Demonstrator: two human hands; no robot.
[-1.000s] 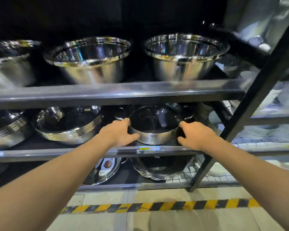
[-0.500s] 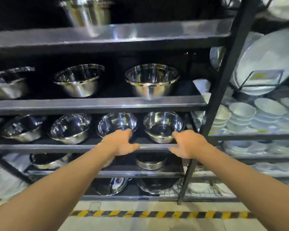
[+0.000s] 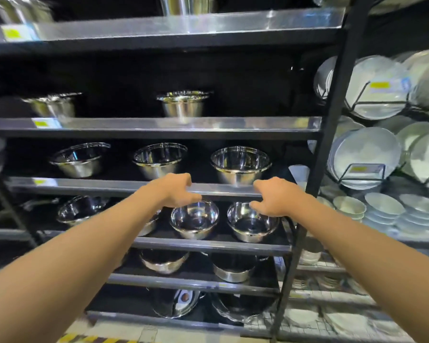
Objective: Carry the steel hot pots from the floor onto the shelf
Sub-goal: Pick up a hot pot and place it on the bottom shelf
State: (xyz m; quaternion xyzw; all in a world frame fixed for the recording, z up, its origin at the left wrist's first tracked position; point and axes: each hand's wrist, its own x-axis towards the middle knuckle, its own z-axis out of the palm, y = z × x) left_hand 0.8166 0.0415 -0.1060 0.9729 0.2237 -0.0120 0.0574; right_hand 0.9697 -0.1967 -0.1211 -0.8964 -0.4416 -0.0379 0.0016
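Both hands empty: left hand (image 3: pixel 175 191) & right hand (image 3: pixel 274 198) hover w/ fingers apart, loosely curled, in front of the shelf (image 3: pixel 159 188). Steel hot pot (image 3: pixel 233 268) sits two tiers lower. We judge it stiff, slick, lightish; best gripped by the rim, both sides.

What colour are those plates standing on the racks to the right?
White, with yellow price tags on the racks; the plates show best in the head view.
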